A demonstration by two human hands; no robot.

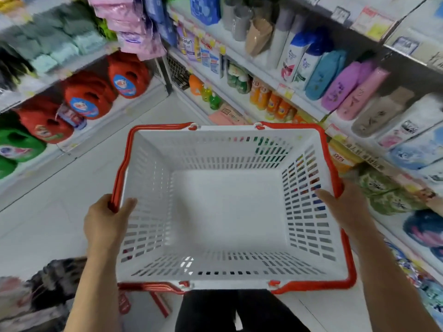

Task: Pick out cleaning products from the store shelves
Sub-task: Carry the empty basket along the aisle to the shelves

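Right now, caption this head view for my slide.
Empty basket held at its rim by left hand and right hand, between red jugs and bottles.

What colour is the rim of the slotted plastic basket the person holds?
Red rim on the white slotted plastic basket; the head view shows it.

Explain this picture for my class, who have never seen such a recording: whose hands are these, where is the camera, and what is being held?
There is no machine here. A person wears one wide-angle camera on the head, looking forward and down, so you see their own arms. The left hand and the right hand each grip one side of a white shopping basket with a red rim, thumbs inside. Nothing is in it yet. Around them is a shop aisle: red jugs on the left shelves, coloured bottles on the right, and pale floor tiles below.
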